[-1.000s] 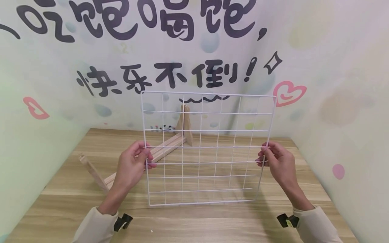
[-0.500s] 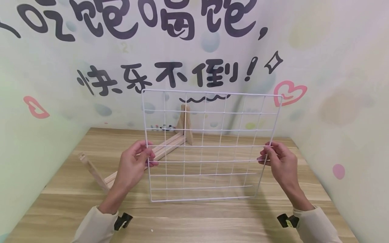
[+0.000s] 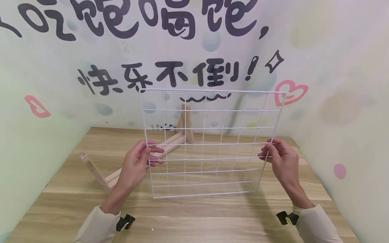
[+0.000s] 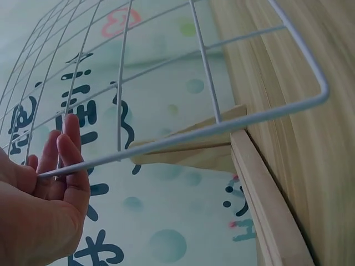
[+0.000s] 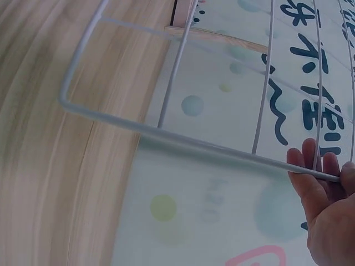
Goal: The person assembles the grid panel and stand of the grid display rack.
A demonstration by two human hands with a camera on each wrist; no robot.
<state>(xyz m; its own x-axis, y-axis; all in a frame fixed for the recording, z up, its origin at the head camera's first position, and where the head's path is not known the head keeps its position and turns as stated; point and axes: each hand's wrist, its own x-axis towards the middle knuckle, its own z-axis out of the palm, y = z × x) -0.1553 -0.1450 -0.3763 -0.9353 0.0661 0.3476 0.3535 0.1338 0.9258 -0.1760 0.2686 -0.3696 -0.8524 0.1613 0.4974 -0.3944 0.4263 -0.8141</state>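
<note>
A white wire grid panel (image 3: 208,128) is held up above the table, tilted, its lower edge nearer to me. My left hand (image 3: 136,165) pinches its left side wire, with some fingers reaching through to the far side of the mesh. On the opposite side wire, my right hand (image 3: 282,160) grips with thumb in front and fingertips behind. Each wrist view shows one rounded corner of the panel beyond the hand. Behind the mesh, a wooden stand (image 3: 171,145) lies across the table, made of a long grooved bar with an upright piece at each end; my left hand partly covers it.
The wood-grain table (image 3: 212,222) meets a patterned back wall (image 3: 170,44) with large black lettering. Side walls close in at left and right. A tiny white speck lies near the table's front.
The panel has risen a little, its top tilting back and its right side swinging outward. My left hand's fingers have spread further through the mesh, and my right hand has shifted slightly right.
</note>
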